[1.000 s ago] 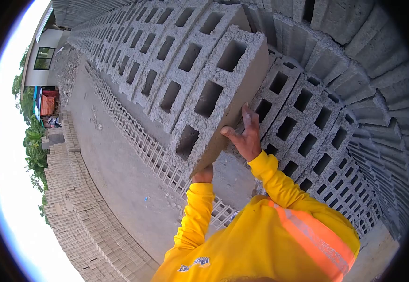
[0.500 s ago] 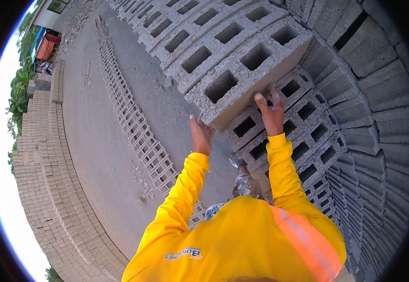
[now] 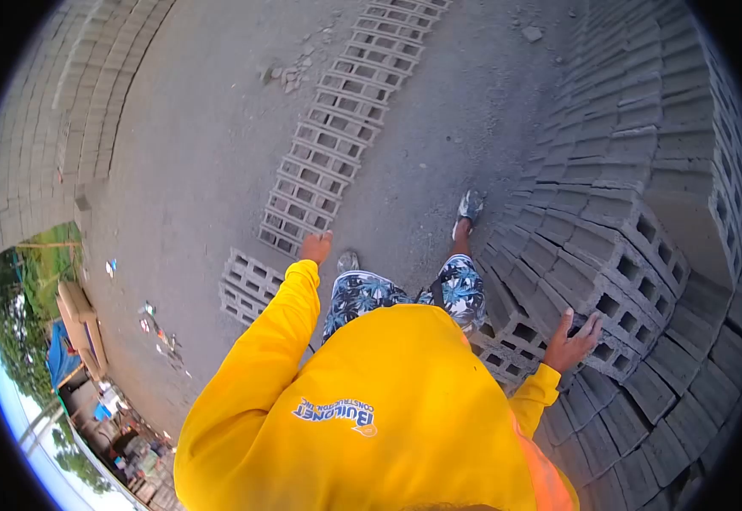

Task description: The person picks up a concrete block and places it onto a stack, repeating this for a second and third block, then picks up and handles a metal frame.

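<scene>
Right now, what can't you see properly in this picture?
Head view: left hand, palm hidden by the hand itself.
Head view: right hand, which covers where its fingers might touch the hollow concrete block stack.
Head view: ground row of hollow blocks, far end cut off by the top edge.
Head view: items near the blue tarp, too small.

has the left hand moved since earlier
Yes: the left hand, right of the ground row of blocks earlier, has shifted left and now overlaps the row's near end in view.
</scene>
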The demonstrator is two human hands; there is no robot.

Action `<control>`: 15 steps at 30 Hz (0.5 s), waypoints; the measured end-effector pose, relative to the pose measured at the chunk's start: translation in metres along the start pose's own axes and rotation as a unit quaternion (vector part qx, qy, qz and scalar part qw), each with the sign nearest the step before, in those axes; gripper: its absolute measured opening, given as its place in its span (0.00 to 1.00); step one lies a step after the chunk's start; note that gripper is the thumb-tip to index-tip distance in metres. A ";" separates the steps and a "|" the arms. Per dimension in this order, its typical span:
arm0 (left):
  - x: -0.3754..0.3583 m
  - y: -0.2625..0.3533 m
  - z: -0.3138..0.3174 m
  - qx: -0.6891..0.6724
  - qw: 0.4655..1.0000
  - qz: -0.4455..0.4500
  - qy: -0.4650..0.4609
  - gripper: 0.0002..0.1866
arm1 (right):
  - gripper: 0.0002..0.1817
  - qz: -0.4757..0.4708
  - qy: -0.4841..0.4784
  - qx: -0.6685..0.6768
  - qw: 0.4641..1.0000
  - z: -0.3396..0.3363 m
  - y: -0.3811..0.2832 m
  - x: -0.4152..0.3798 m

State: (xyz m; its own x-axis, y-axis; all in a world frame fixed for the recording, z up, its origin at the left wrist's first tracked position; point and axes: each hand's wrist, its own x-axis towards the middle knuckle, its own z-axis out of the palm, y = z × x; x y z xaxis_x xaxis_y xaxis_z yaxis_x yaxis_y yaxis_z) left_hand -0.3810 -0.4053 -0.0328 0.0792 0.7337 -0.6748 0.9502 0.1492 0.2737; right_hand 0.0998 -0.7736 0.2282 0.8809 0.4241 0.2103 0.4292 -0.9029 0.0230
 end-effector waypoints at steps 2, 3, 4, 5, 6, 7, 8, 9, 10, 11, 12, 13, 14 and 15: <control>-0.024 -0.081 -0.002 -0.129 0.991 -0.029 0.006 0.30 | 0.42 -0.040 0.056 -0.086 0.994 0.017 -0.019 -0.019; -0.033 -0.121 -0.001 -0.090 0.995 -0.040 0.019 0.29 | 0.44 -0.052 0.071 -0.070 0.994 0.022 -0.022 -0.022; -0.036 -0.166 0.006 -0.035 0.998 -0.043 0.012 0.29 | 0.46 -0.065 0.084 -0.055 0.993 0.027 -0.015 -0.019; -0.040 -0.205 0.016 0.022 0.999 -0.039 -0.001 0.29 | 0.47 -0.089 0.076 -0.091 0.989 0.037 0.007 -0.011; -0.049 -0.230 0.016 0.024 0.995 -0.093 -0.016 0.29 | 0.49 -0.106 0.073 -0.126 0.984 0.050 0.021 -0.008; -0.057 -0.251 0.011 0.028 0.989 -0.140 -0.038 0.29 | 0.50 -0.102 0.067 -0.088 0.989 0.050 0.018 -0.007; -0.061 -0.280 0.012 0.021 0.983 -0.172 -0.057 0.29 | 0.52 -0.108 0.069 -0.099 0.987 0.058 0.034 -0.002; -0.056 -0.308 0.020 0.013 0.977 -0.197 -0.077 0.30 | 0.52 -0.117 0.058 -0.111 0.985 0.057 0.046 0.002; -0.045 -0.346 0.045 0.036 0.976 -0.207 -0.054 0.30 | 0.53 -0.121 0.053 -0.119 0.984 0.060 0.051 0.008; -0.039 -0.356 0.043 0.048 0.974 -0.217 -0.050 0.29 | 0.53 -0.124 0.049 -0.126 0.983 0.063 0.050 0.009; -0.030 -0.353 0.040 0.060 0.972 -0.225 -0.045 0.28 | 0.52 -0.117 0.049 -0.122 0.984 0.068 0.053 0.011; -0.018 -0.371 0.047 0.086 0.977 -0.193 -0.020 0.28 | 0.50 -0.112 0.046 -0.122 0.985 0.065 0.051 0.011; -0.002 -0.388 0.056 0.132 0.975 -0.177 0.004 0.31 | 0.49 -0.105 0.046 -0.122 0.986 0.064 0.049 0.010; 0.017 -0.407 0.064 0.147 0.977 -0.154 0.014 0.33 | 0.48 -0.085 0.025 -0.118 0.989 0.064 0.047 0.010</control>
State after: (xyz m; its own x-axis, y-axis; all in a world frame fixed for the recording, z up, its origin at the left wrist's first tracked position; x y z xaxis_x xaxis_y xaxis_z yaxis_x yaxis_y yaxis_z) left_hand -0.7468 -0.4960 -0.1993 -0.2278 0.7027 -0.6740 0.9736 0.1718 -0.1500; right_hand 0.1418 -0.8075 0.1684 0.7869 0.5719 0.2319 0.5061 -0.8131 0.2878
